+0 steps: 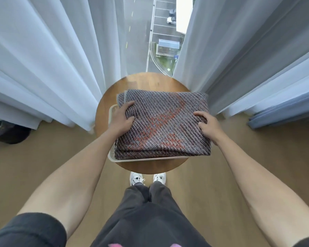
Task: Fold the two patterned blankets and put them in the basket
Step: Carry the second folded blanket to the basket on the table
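A folded grey and orange patterned blanket [163,122] lies over a shallow cream basket [112,156] on a small round wooden table [146,82]. The blanket covers most of the basket and hangs past its right side. My left hand [122,116] grips the blanket's left edge with the thumb on top. My right hand [206,124] grips its right edge the same way. Several fabric layers show at the near edge; I cannot tell whether they belong to one blanket or two.
White curtains [48,65] hang on the left and right of the table, with a window between them onto a street. A dark object [11,131] lies on the floor at far left. Wooden floor surrounds the table; my feet stand just before it.
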